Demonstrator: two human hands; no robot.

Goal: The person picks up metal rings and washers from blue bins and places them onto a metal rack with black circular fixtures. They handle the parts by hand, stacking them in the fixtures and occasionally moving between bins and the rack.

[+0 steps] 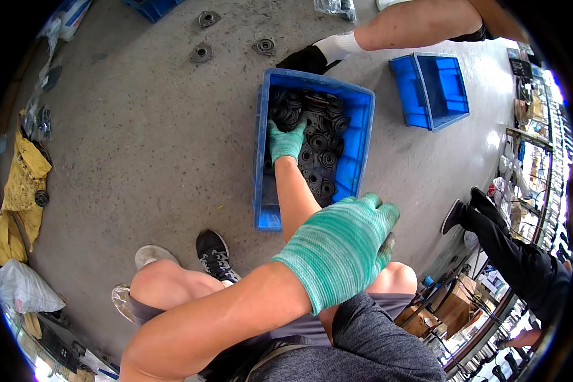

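Observation:
My right hand (286,141), in a green knitted glove, reaches into a blue plastic bin (259,172). Its thumb and fingers are spread around a dark round flanged part (288,116), probably a strut mount, among a heap of similar dark parts (325,143). The fingertips are partly hidden there. My left hand (340,248), in a matching glove, hovers over the near right corner of the bin and crosses above my right forearm. Its fingers bend loosely with a gap to the thumb, and nothing shows in them.
Another blue bin (430,92) stands to the right. Three loose flanged parts (202,53) lie on the concrete floor ahead. Another person's leg (414,27) and dark shoe (304,60) are beside the bin's far edge. Yellow sacks (24,172) lie left; shelving (531,137) lines the right.

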